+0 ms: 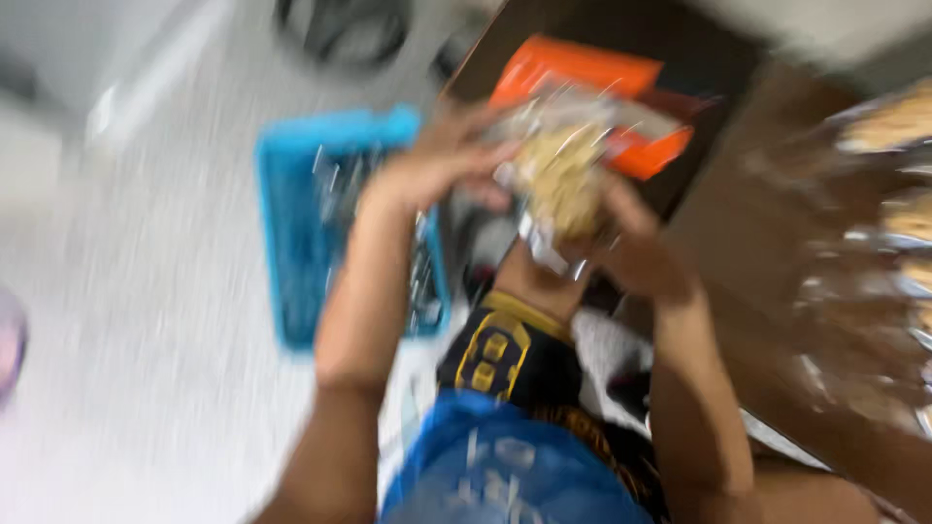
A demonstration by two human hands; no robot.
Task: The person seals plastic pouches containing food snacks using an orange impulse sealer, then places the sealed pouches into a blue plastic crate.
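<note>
Head camera is super blurry here, so take this with a grain of salt. Both hands are up on a clear plastic bag stuffed with something pale and crumbly, maybe noodles or snacks, can't really tell. The left hand is curled around the bag's upper left edge, fingers clenched on the plastic, and the right hand is cupping it from below and the side, also gripping. The bag sits between them, lifted in front of the person's chest, over their lap.

My read: they're mid-way through handling or closing up that bag, and whatever comes next needs both grips kept firm on the slippery plastic so the contents don't spill.

Moving outward: behind the bag there's an orange packet lying on a dark board. To the left on the pale floor is a blue crate with shiny stuff inside, too smeared to identify. Off to the right, more clear bags with similar pale filling sit on a brown surface.
</note>
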